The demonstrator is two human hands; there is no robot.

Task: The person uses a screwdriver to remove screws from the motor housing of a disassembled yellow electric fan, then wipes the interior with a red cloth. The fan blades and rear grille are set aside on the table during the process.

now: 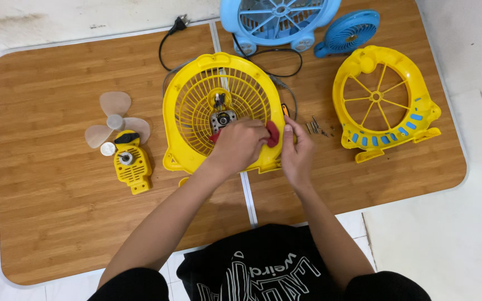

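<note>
The left hand (240, 146) grips a red-handled tool (273, 134) over the yellow fan grille (196, 106); the right hand (297, 150) presses the grille's right rim, fingers curled. The grille lies flat at the table's (57, 223) centre, motor upward. Bare wood lies near and left; loose screws (314, 126) lie just right.

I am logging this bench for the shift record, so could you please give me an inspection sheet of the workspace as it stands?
Surface: wooden folding table, seam down the middle.
Job's things: yellow fan housing lying flat, motor exposed; red-handled tool at its edge.
Clutter: clear fan blade, yellow motor cover, yellow front grille, loose screws, blue fan housing, small blue fan.
Grippers: left hand on the housing, gripping the tool; right hand beside the housing's edge.
Cables: black power cord with plug.
Surroundings: pale floor.
</note>
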